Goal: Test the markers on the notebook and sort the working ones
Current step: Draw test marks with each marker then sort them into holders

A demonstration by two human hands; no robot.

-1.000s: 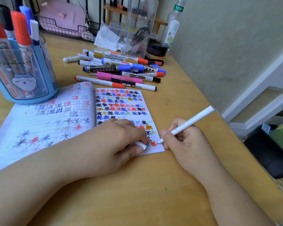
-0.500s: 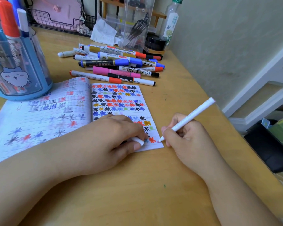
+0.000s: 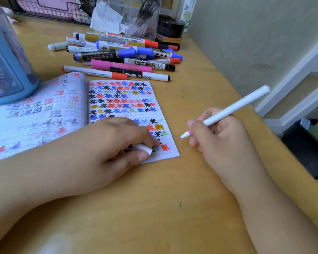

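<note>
An open notebook (image 3: 160, 107) lies on the wooden desk, its right page covered in coloured star marks. My left hand (image 3: 110, 143) rests on the page's lower part and pinches a white marker cap (image 3: 145, 149). My right hand (image 3: 222, 140) grips a white marker (image 3: 235, 108) with a pink tip, held just off the page's right edge above the desk. A pile of several markers (image 3: 121, 55) lies behind the notebook.
A blue transparent pen holder (image 3: 6, 70) stands at the left, touching the notebook. A clear plastic organiser (image 3: 143, 17), crumpled tissue (image 3: 107, 17), a wire basket (image 3: 50, 8) and a black round container (image 3: 171, 26) sit at the back. The wall runs along the desk's right edge.
My right hand has lifted the marker tip off the page's lower right corner and drawn it slightly to the right. The left hand stays on the page with the cap.
</note>
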